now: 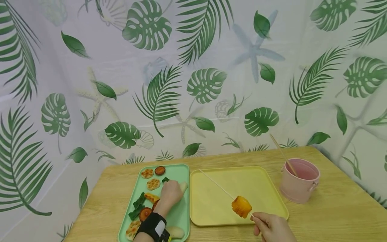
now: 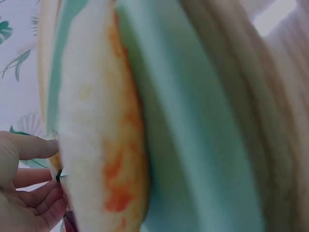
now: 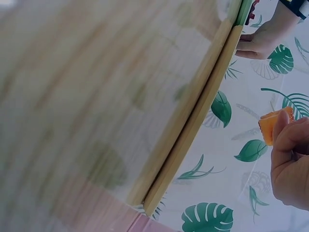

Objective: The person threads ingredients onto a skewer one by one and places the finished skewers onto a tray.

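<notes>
In the head view my right hand (image 1: pixel 272 226) pinches the lower end of a thin pale skewer (image 1: pixel 216 183) over the yellow tray (image 1: pixel 239 220). An orange-yellow ridged food piece (image 1: pixel 241 206) is threaded on the skewer, close above the fingertips. My left hand (image 1: pixel 171 194) reaches down into the green tray (image 1: pixel 181 220). A dark green piece (image 1: pixel 165 179) lies at its fingertips, and a pale long piece (image 1: pixel 183 186) beside it. Thumb and fingers stand apart in the left wrist view; I cannot tell whether they hold a piece.
Lattice-like round slices (image 1: pixel 153 184), brown-red rounds (image 1: pixel 145 214), dark green pieces (image 1: pixel 136 212) and a pale piece (image 1: pixel 175 232) lie in the green tray. A pink bucket (image 1: pixel 299 188) with a wooden stick (image 1: pixel 282 153) stands at right on the wooden table (image 1: pixel 335 208). Leaf-print cloth (image 1: pixel 211 117) hangs behind.
</notes>
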The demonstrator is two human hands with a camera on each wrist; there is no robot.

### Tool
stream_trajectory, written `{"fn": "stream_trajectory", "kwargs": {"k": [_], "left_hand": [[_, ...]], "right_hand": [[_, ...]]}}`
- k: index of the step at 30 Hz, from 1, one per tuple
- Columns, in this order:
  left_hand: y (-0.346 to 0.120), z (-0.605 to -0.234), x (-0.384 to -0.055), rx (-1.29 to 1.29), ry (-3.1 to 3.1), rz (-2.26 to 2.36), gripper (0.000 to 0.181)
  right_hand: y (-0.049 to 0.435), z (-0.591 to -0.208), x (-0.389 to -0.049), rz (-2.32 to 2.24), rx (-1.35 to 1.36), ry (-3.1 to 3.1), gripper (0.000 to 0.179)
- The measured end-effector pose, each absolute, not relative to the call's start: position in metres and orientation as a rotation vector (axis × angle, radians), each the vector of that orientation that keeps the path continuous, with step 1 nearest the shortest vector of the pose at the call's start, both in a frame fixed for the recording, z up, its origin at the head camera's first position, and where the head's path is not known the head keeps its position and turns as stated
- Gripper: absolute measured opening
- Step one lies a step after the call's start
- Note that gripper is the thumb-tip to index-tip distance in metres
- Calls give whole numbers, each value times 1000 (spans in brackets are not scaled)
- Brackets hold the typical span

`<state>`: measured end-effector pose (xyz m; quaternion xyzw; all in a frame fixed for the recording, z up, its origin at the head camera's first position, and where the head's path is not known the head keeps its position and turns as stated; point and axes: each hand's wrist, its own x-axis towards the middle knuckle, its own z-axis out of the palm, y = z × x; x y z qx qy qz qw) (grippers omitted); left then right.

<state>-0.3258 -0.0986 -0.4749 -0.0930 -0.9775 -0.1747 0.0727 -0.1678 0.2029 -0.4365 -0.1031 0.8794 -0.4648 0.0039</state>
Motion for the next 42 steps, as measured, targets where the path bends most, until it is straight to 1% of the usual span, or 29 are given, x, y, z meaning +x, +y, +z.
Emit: {"fn": "stream_trajectory", "kwargs": {"k": [3, 7, 9, 10, 14, 18, 21, 28, 38, 42], "left_hand": [[-109, -471, -324, -259, -2919, -715, 31], [-118, -454, -322, -292, -2902, -940, 12], [-119, -440, -320, -316, -2897, -1010, 20], [-117, -432, -319, -337, -2890, -1029, 30], [-107, -404, -314, -407, -2894, -1043, 29], [-98, -388, -310, -459, -2889, -1015, 27], [-95, -384, -307, -464, -2869, -1001, 25], [-97, -387, -305, -468, -2860, -992, 22], [-89, -388, -301, -561, -2812, -960, 13], [-86, -389, -299, -547, -2808, -930, 11]], "right_hand": [[202, -437, -167, -1395, -386, 2791, 17], [201, -438, -167, -1286, -553, 2872, 12], [200, -437, -167, -1261, -675, 2920, 13], [199, -437, -167, -1258, -739, 2942, 15], [193, -437, -163, -1262, -915, 3028, 17], [188, -434, -155, -1159, -834, 3119, 12], [185, -432, -151, -1062, -745, 3176, 10], [185, -434, -150, -1057, -740, 3201, 15], [185, -431, -150, -949, -656, 3196, 13], [183, -428, -152, -856, -697, 3241, 11]]}}
